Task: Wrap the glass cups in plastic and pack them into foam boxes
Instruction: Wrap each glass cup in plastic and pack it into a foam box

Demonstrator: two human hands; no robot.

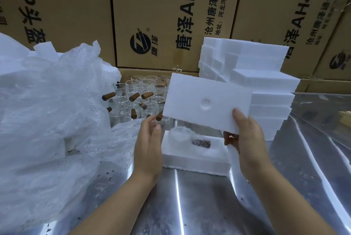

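My right hand (247, 139) grips the foam lid (207, 101) at its near corner, just above the foam base (193, 156), long axes parallel; left hand (150, 145) fingers straight, empty, beside the base.

A shiny metal table (209, 206) fills the lower frame. At its centre lies an open foam box base (195, 162). A heap of clear plastic wrap (47, 111) covers its left side, glass cups (133, 88) with wooden handles stand at centre left, and stacked foam pieces (269, 99) rise at centre right
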